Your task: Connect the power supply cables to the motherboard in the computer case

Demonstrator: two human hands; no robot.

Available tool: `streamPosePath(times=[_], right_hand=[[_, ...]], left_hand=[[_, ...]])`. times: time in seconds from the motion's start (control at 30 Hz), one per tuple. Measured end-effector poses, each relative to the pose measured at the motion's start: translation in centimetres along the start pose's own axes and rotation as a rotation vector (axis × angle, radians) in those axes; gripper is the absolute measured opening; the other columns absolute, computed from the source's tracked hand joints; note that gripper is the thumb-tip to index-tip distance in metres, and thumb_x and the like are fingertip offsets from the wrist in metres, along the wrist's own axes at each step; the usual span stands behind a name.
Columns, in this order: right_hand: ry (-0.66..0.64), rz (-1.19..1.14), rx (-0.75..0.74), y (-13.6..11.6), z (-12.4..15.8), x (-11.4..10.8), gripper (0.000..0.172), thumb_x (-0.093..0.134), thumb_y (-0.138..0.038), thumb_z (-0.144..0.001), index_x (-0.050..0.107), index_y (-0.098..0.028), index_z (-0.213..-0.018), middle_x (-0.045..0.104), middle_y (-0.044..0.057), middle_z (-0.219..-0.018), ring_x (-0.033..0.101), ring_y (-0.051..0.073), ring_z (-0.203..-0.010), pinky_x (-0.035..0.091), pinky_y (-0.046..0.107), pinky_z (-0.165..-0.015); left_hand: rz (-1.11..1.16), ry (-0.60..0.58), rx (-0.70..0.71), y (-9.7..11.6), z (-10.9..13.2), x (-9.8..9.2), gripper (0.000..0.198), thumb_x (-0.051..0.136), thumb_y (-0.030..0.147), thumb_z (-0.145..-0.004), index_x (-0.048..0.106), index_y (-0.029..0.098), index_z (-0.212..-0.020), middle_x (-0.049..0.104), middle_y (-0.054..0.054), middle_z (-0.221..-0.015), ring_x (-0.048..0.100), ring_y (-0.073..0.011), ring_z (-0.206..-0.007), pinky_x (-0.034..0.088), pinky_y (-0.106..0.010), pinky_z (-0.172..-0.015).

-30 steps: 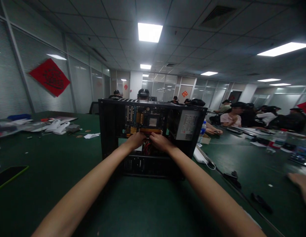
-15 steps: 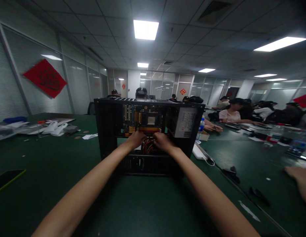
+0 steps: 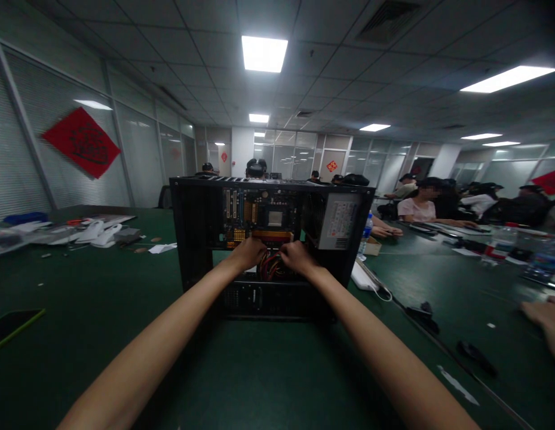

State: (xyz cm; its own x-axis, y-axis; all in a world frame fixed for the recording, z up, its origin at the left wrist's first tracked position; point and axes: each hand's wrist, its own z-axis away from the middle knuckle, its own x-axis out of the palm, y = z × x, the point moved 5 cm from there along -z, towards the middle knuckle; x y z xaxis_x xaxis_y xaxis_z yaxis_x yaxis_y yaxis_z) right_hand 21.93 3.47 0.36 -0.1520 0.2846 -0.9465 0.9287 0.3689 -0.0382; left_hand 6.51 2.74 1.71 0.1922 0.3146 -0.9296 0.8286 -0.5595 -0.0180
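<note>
It was a large room of office kind. The tiled ceiling [image 3: 205,36] carried flat light panels [image 3: 264,54] and an air vent [image 3: 387,21], and the left side was closed by glass partitions [image 3: 143,158]. A red diamond-shaped paper [image 3: 82,143] decorated this glass. At the far right edge of the green table [image 3: 241,370] sat a person [image 3: 418,209], and before this edge stood plastic bottles [image 3: 500,243]. The opened computer case [image 3: 277,300] on the table gave the office also a workshop character.
</note>
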Motion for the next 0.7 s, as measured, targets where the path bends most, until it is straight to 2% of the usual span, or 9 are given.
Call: streamPosePath(times=[0.43,0.57,0.7], right_hand=[[0.020,-0.031,0.022,-0.05,-0.43,0.32,0.028,0.053,-0.025,-0.096,0.077,-0.015,-0.106,0.076,0.014,-0.103,0.072,0.022,-0.097,0.048,0.026,-0.081],[0.027,-0.059,-0.004,-0.04,-0.12,-0.11,0.027,0.052,-0.023,-0.096,0.076,-0.015,-0.104,0.077,0.012,-0.103,0.072,0.021,-0.096,0.047,0.024,-0.078],[0.060,-0.157,-0.045,0.33,0.24,-0.19,0.026,0.051,-0.020,-0.097,0.075,-0.015,-0.102,0.077,0.009,-0.103,0.071,0.018,-0.095,0.047,0.022,-0.076]], left_hand=[[-0.039,-0.017,-0.038,0.22,-0.16,0.13,0.029,0.050,0.024,-0.092,0.078,0.019,-0.096,0.075,-0.012,-0.097,0.070,-0.0235,-0.092,0.052,-0.030,-0.082],[-0.056,-0.008,-0.023,-0.01,0.01,-0.05,0.030,0.048,0.027,-0.094,0.078,0.020,-0.094,0.075,-0.012,-0.097,0.071,-0.0249,-0.091,0.052,-0.032,-0.080],[-0.077,0.023,-0.023,-0.54,0.20,-0.35,0.031,0.046,0.021,-0.094,0.076,0.019,-0.094,0.075,-0.011,-0.099,0.071,-0.0240,-0.092,0.051,-0.030,-0.080]])
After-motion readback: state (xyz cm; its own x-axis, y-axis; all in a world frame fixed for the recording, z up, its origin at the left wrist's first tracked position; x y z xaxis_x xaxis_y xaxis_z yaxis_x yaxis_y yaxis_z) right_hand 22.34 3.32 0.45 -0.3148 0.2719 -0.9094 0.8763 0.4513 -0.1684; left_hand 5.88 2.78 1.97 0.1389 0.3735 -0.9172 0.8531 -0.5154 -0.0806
